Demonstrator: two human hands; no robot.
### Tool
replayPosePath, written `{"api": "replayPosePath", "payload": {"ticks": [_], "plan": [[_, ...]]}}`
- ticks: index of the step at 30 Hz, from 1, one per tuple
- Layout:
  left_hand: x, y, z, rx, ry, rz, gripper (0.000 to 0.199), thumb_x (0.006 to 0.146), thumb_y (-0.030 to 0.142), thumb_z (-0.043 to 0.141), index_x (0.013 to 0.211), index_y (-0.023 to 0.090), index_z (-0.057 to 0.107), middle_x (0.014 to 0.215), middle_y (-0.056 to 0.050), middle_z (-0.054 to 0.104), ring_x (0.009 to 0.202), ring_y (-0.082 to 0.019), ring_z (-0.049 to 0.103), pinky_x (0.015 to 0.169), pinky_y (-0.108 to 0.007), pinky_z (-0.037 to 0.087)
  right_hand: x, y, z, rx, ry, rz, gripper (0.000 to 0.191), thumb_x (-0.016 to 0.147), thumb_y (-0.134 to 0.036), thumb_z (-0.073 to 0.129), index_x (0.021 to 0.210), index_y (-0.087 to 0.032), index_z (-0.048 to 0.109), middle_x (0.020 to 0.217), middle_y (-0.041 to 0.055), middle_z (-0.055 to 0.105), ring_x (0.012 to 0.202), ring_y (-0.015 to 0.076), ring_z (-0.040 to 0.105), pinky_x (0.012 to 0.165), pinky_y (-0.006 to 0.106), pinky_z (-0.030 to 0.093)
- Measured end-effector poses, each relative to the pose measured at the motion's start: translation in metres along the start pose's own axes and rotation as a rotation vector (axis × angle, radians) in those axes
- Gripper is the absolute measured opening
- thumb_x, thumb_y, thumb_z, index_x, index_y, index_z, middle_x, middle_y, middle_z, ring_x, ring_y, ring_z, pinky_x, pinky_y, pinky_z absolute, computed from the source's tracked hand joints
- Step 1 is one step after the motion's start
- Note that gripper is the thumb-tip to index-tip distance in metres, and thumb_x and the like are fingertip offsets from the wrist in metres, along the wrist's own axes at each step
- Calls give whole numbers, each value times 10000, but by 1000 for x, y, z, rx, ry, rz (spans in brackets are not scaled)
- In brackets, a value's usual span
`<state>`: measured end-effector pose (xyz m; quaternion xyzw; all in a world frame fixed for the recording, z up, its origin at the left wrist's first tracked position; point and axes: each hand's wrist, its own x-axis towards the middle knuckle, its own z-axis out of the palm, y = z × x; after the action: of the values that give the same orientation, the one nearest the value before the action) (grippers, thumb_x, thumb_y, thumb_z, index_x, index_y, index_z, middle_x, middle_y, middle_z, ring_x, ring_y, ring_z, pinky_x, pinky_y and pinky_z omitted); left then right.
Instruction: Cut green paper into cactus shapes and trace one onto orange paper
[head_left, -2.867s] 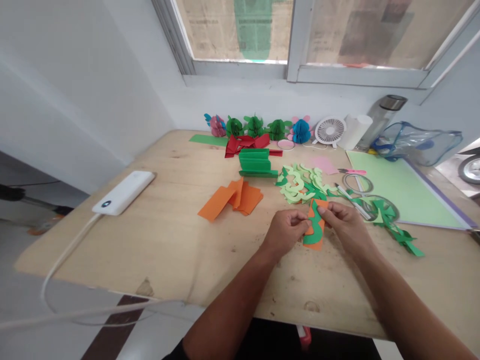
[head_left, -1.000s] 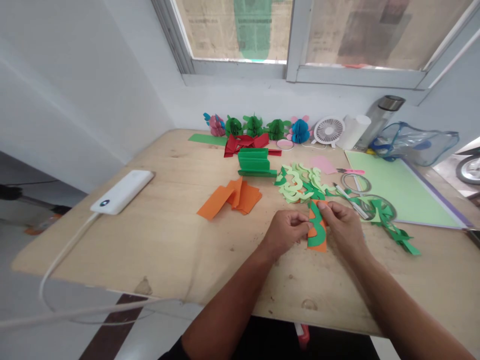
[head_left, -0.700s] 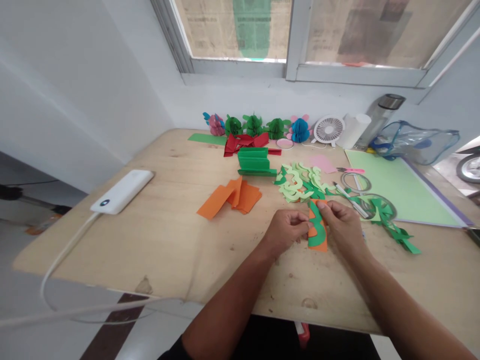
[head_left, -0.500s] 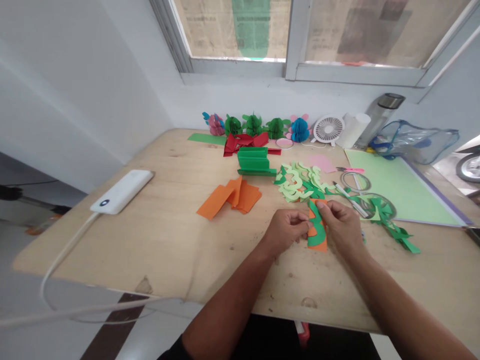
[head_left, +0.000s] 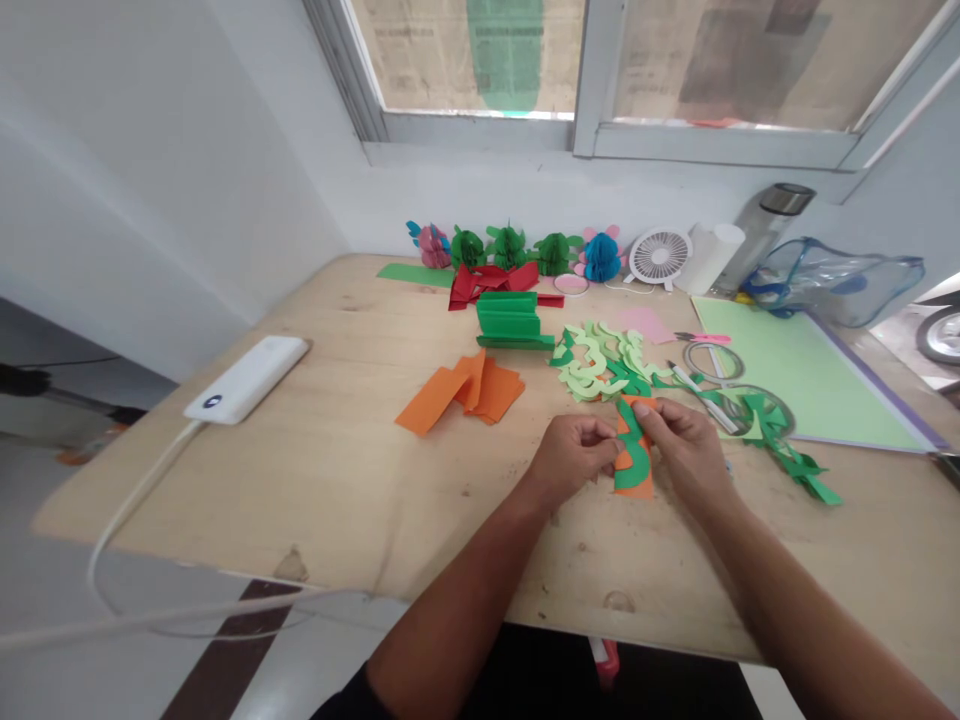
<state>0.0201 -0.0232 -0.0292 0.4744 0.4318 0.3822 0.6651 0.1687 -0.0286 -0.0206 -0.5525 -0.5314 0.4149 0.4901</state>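
Observation:
Near the front of the table, an orange paper strip [head_left: 639, 488] is held upright between both hands. A wavy green paper cutout [head_left: 634, 466] lies flat against its face. My left hand [head_left: 574, 460] pinches the left edge of the two papers. With thumb on the front, my right hand [head_left: 686, 440] grips them at the upper right. Just behind the hands lies a heap of wavy light and dark green cutouts [head_left: 592, 362]. Folded orange paper [head_left: 450, 392] sits to the left. Further back is a pleated green paper [head_left: 508, 318].
Red folded paper [head_left: 491, 283] and several paper honeycomb figures [head_left: 510, 248] line the wall, beside a small white fan [head_left: 660, 258] and a bottle [head_left: 769, 235]. At right are scissors [head_left: 724, 410], a pen [head_left: 701, 395] and a light green board [head_left: 840, 390]. A white power bank [head_left: 247, 380] lies left.
Both hands stay almost still, holding the orange strip with the green cutout. The whole view has shifted very slightly.

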Motion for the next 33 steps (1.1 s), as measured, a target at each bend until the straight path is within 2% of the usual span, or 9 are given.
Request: {"api": "replayPosePath", "payload": {"ticks": [5,9,13,18,24,30,33], "plan": [[0,-1,2,-22,-2,37,105,689,176,640,604,144,586,492,39,558,429,-57,478,449,-183,380,0,6,0,25,20,29,361,786,-461,651,590,-178,544,541,-25,471,493,101,391,452,231,323],[0,-1,2,-37,-7,52,112,686,166,636,604,151,560,479,52,540,411,-51,462,431,-177,368,1,7,0,-37,53,-4,371,792,-464,637,585,-177,527,541,-29,445,494,97,375,456,233,305],[2,-2,1,-26,-17,30,122,689,171,630,603,153,545,472,50,537,385,-49,460,397,-171,349,0,2,0,-73,32,-39,417,811,-474,609,546,-182,477,532,-29,417,504,96,363,459,231,299],[2,-4,0,-32,-19,20,120,698,185,633,616,152,553,494,44,548,403,-53,487,398,-167,353,-1,-3,0,-57,-16,-59,404,821,-488,595,573,-179,515,557,-15,454,538,110,404,469,230,331],[1,-5,0,-29,-29,17,126,694,180,651,618,152,555,496,53,544,403,-52,490,400,-168,350,-2,1,0,52,-44,12,314,754,-469,694,679,-175,615,575,-16,526,518,113,452,462,231,377],[2,-5,1,-28,-39,8,99,690,151,625,628,152,548,485,57,535,391,-48,479,381,-160,339,-1,3,2,154,-48,46,273,664,-405,792,648,-186,630,538,-29,545,466,105,448,419,225,377],[1,-5,0,-36,-53,23,105,691,158,626,622,152,547,477,57,527,390,-45,468,381,-157,338,0,4,2,230,-58,85,283,674,-412,786,631,-188,618,521,-31,549,441,101,444,409,227,384]]}}
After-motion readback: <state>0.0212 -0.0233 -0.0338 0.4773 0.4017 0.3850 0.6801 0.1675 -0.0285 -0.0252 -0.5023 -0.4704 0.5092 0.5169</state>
